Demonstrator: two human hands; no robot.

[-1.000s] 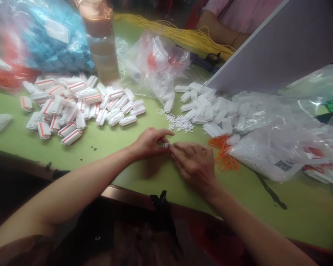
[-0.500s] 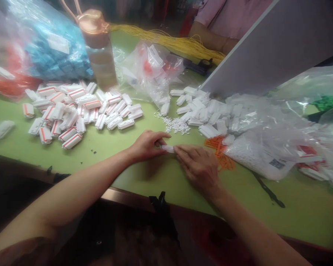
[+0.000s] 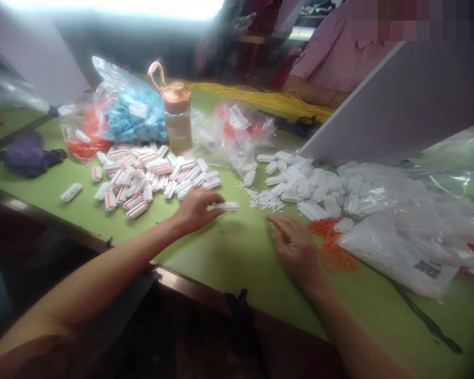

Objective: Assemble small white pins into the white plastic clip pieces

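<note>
My left hand (image 3: 195, 210) pinches one end of a small white plastic casing (image 3: 229, 206), whose other end points right above the table. My right hand (image 3: 294, 245) rests on the green tabletop, apart from the casing. Its fingers are pressed together, and whatever they may hold is hidden. Just beyond its fingertips lies a scatter of tiny white pins (image 3: 266, 200). Behind my left hand is a heap of white casings with orange strips (image 3: 136, 206). Plain white casings (image 3: 314, 210) are piled behind my right hand, with thin orange plastic strips (image 3: 335, 252) beside it.
A bottle with a copper-coloured lid (image 3: 177, 118) stands before a bag of blue pieces (image 3: 136, 118). Clear bags (image 3: 395, 247) crowd the right side. A dark strip-like tool (image 3: 430, 321) lies near the front. A grey panel (image 3: 398, 105) separates me from a person in pink (image 3: 327, 58).
My hands have separated. The left keeps the white casing and has drawn it left, while the right has let go of it. The view has tilted up and swung left.
</note>
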